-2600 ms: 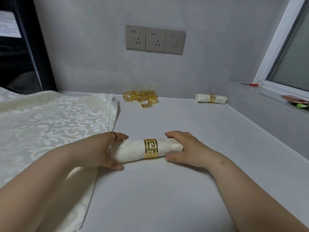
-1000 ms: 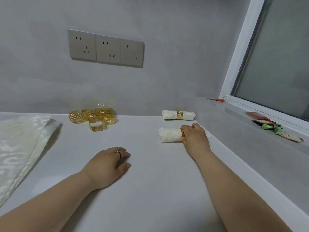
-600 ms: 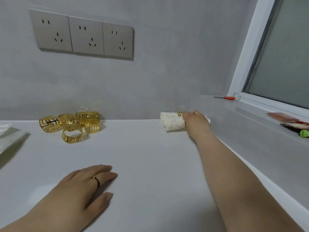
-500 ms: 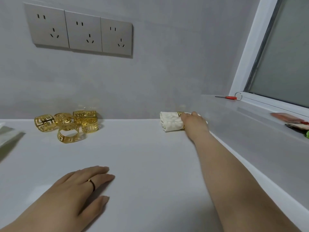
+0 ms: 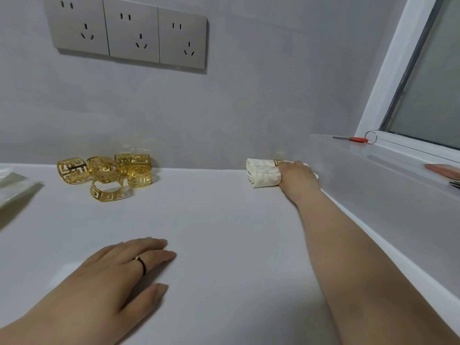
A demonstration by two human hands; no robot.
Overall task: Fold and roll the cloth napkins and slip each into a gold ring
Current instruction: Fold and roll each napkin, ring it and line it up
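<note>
Shifted from mid-table, rolled napkin point(image 5: 264, 177) sits in back-right corner beside ringed roll point(image 5: 258, 162), R hand point(image 5: 297, 176) gripping it; L hand point(image 5: 119, 275) flat, relaxed mid-table point(image 5: 224, 220); gold rings point(image 5: 107, 175) piled back-left.

No text to read
Sockets point(image 5: 129, 33) at 11 o'clock bear no print; rings point(image 5: 107, 175) at 9 o'clock show only a cut fret pattern

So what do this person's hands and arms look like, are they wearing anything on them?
Left hand and right hand are bare, and so are the forearms: no sleeves, gloves or watch show. The left hand wears a thin dark ring with a small gold piece on one finger. No jewellery shows on the right hand.
</note>
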